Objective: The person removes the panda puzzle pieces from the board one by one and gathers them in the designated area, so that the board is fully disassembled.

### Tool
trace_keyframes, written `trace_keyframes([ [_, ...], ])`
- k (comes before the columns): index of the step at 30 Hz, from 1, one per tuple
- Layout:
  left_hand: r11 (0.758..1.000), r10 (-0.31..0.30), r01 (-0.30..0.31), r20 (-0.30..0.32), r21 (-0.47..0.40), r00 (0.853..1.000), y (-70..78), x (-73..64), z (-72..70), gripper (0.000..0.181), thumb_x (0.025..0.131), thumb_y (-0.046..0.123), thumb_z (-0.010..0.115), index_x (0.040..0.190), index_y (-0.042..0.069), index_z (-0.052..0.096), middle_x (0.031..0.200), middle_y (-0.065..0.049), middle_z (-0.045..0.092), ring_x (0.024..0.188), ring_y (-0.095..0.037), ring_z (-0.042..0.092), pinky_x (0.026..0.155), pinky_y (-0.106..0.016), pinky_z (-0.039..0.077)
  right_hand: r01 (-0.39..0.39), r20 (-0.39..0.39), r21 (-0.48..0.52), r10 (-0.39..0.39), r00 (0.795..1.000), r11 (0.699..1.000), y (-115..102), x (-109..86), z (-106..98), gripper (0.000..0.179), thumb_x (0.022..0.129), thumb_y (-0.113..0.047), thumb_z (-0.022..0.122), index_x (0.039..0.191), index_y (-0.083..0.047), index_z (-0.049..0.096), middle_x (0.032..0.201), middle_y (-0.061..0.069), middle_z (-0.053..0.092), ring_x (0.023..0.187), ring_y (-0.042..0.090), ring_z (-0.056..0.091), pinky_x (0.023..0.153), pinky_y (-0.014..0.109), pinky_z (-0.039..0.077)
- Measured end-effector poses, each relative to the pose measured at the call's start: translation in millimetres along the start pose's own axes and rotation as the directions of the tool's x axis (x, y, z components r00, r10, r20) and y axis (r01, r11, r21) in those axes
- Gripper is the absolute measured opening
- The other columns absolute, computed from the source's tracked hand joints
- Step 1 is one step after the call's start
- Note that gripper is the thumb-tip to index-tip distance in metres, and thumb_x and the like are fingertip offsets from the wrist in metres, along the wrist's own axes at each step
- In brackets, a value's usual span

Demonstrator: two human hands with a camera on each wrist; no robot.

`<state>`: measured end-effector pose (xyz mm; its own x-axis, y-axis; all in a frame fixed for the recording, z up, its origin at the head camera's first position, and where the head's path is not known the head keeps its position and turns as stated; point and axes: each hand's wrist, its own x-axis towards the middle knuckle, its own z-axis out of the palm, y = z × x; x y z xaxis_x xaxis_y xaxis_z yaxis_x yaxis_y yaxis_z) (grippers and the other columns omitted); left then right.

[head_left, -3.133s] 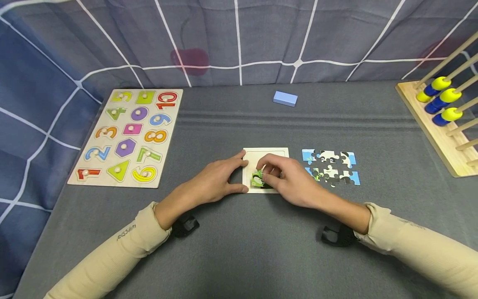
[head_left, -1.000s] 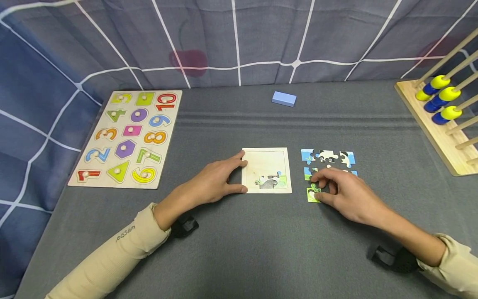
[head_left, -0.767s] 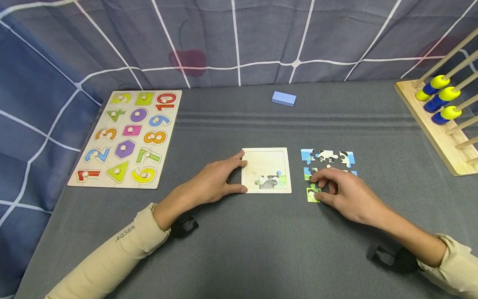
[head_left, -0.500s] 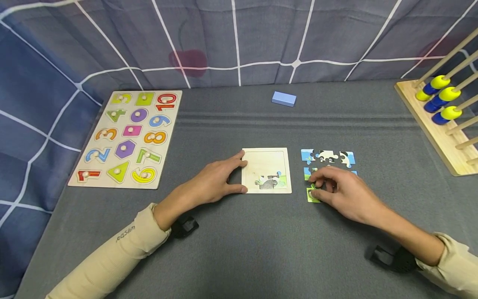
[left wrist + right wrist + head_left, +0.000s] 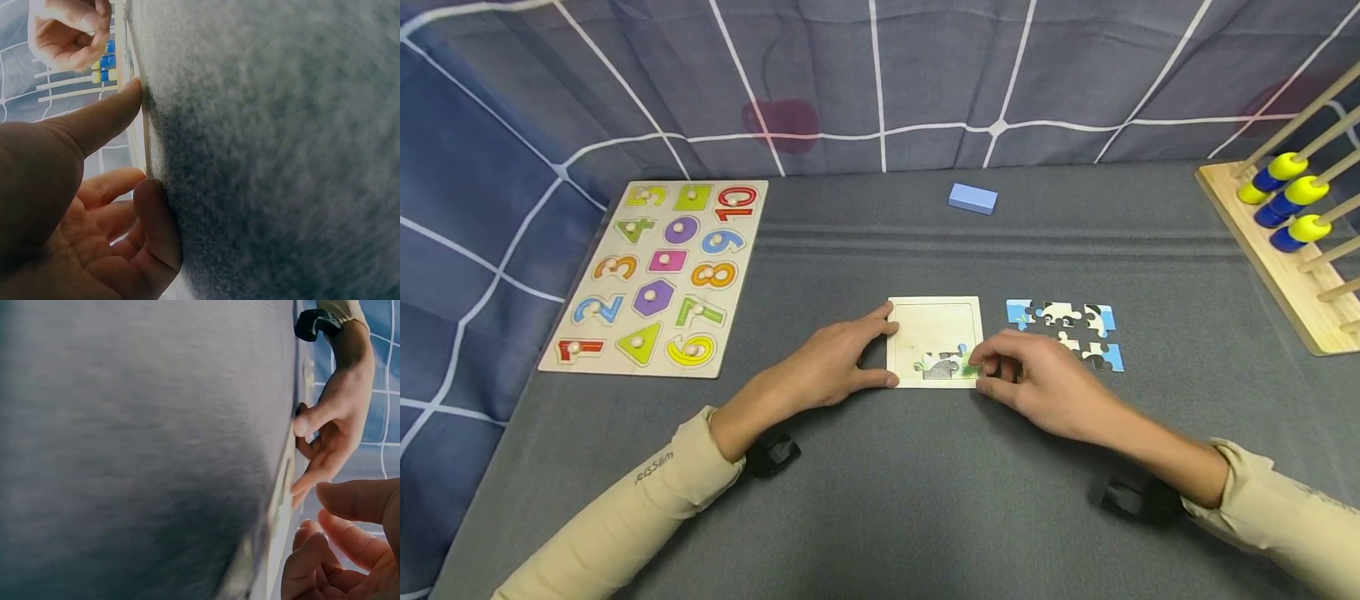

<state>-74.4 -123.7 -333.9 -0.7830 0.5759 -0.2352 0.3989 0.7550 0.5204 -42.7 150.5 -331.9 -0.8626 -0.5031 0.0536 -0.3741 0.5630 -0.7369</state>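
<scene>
A square wooden puzzle board (image 5: 932, 321) lies flat in the head view, with puzzle pieces (image 5: 942, 367) at its lower part. My left hand (image 5: 831, 362) rests against the board's left edge, thumb low and fingers higher. In the left wrist view its thumb (image 5: 100, 122) reaches that edge. My right hand (image 5: 1048, 387) is over the board's right edge, fingertips right at the green corner piece (image 5: 970, 368). Thumb and forefinger stand apart, with nothing seen between them in the right wrist view. Lifted panda pieces (image 5: 1060, 314) lie right of the board; the hand hides some.
A number-and-shape peg board (image 5: 666, 258) lies at the left. A blue block (image 5: 973, 198) sits at the back. A wooden bead stand (image 5: 1270, 242) with yellow and blue beads stands at the right. A checked curtain (image 5: 940, 75) hangs behind.
The right hand took a green panda piece from the board, set it below the other loose pieces, let go, and came back left to the board's right side. The left hand has stayed put.
</scene>
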Motion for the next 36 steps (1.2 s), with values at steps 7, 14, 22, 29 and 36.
trace_keyframes([
  [7,1.0,-0.016,0.016,0.008,-0.001,1.0,-0.2,1.4,0.5,0.069,0.088,0.034,0.076,0.143,0.004,0.05,0.159,-0.01,0.027,0.139,-0.03,0.037,0.11,-0.044,0.031,0.007,0.061,-0.042,-0.005,0.998,0.999,-4,20.1,7,0.024,0.084,-0.006,0.075,0.108,-0.006,0.073,0.081,-0.007,0.059,0.072,0.008,0.053,0.067,0.031,0.044],
  [14,1.0,-0.008,0.008,0.011,-0.007,1.0,0.2,2.3,0.3,0.069,0.088,0.034,0.076,0.144,0.004,0.049,0.159,-0.011,0.027,0.139,-0.03,0.038,0.11,-0.045,0.032,-0.007,0.129,-0.065,0.015,0.991,0.998,-1,28.4,12,0.032,0.082,-0.008,0.078,0.113,-0.002,0.07,0.082,-0.002,0.056,0.071,0.011,0.049,0.066,0.032,0.042],
  [22,1.0,-0.011,0.012,0.015,-0.012,1.0,-0.8,1.6,-0.9,0.069,0.088,0.034,0.076,0.144,0.004,0.048,0.16,-0.01,0.025,0.14,-0.03,0.036,0.11,-0.044,0.031,0.023,0.198,-0.115,0.0,0.98,0.993,-3,30.3,8,0.035,0.083,-0.009,0.078,0.116,-0.002,0.07,0.083,-0.002,0.056,0.071,0.011,0.049,0.067,0.032,0.041],
  [29,1.0,0.0,0.0,0.011,-0.005,1.0,-1.6,1.2,-1.1,0.07,0.088,0.034,0.076,0.144,0.003,0.049,0.159,-0.011,0.025,0.139,-0.029,0.037,0.11,-0.043,0.032,0.009,0.221,-0.122,0.018,0.975,0.992,-4,30.0,8,0.037,0.085,-0.012,0.077,0.12,-0.003,0.07,0.085,-0.001,0.056,0.07,0.011,0.048,0.064,0.032,0.04],
  [36,1.0,-0.009,0.009,0.018,-0.006,1.0,-1.5,1.2,-0.4,0.07,0.088,0.035,0.076,0.145,0.005,0.049,0.16,-0.009,0.025,0.14,-0.029,0.036,0.11,-0.044,0.032,0.008,0.19,-0.097,0.011,0.982,0.995,-3,28.8,10,0.03,0.084,-0.01,0.077,0.114,-0.007,0.071,0.082,-0.002,0.056,0.07,0.011,0.049,0.065,0.032,0.041],
])
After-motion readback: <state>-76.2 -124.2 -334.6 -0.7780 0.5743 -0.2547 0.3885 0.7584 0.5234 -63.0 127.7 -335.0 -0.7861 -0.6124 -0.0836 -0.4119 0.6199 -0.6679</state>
